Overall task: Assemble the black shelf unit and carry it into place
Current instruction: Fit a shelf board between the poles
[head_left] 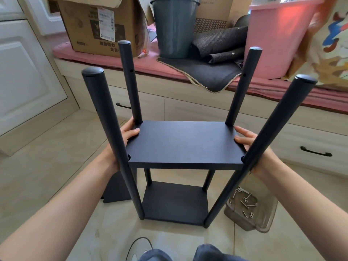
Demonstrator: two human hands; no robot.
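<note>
Both hands, left hand [126, 137] and right hand [248, 141], grasp the upper board's side edges on the matte black four-post shelf unit [183, 144] standing on the floor. Right, a clear plastic tub [248, 210] holds metal screws [244, 202].

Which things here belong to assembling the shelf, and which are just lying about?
Job: black rectangular middle shelf board, gripped by left hand and right hand; four black round posts; clear plastic tray of metal screws.
Lying about: brown cardboard box; grey plastic bin; pink plastic tub.
</note>
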